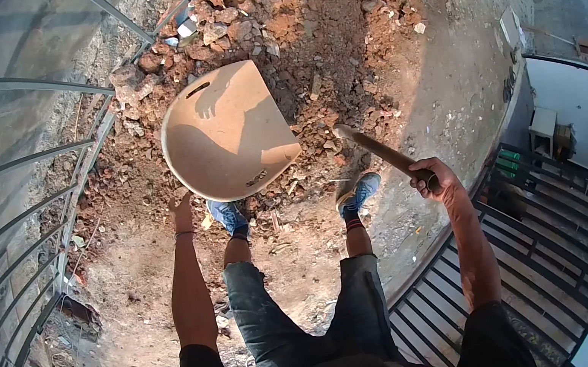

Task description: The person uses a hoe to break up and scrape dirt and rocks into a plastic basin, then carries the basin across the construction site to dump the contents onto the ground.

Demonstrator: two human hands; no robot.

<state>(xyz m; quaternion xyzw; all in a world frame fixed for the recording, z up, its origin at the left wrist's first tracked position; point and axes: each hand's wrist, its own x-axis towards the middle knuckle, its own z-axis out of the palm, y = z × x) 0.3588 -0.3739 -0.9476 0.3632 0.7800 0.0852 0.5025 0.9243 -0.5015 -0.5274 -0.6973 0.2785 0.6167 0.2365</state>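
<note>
A tan scoop-shaped pan [205, 132] with a curved back rim, a straight front edge and slots in its sides lies on the broken soil before my feet. My left hand [182, 213] is beside its near rim, fingers apart and holding nothing. A hand-shaped shadow falls inside the pan. Out to the right, my right hand [433, 177] is wrapped round one end of a thick brown handle [385, 151]. The handle slants up and left, its pale far end close over the loose soil; no tool head shows on it.
A heap of reddish soil and rocks [298, 14] rises beyond the pan. Grey metal bars [21, 159] line the left. Low on the right stands a black slatted metal frame [543, 251], with a white panel [583, 115] behind it. My blue shoes [366, 189] straddle the rubble.
</note>
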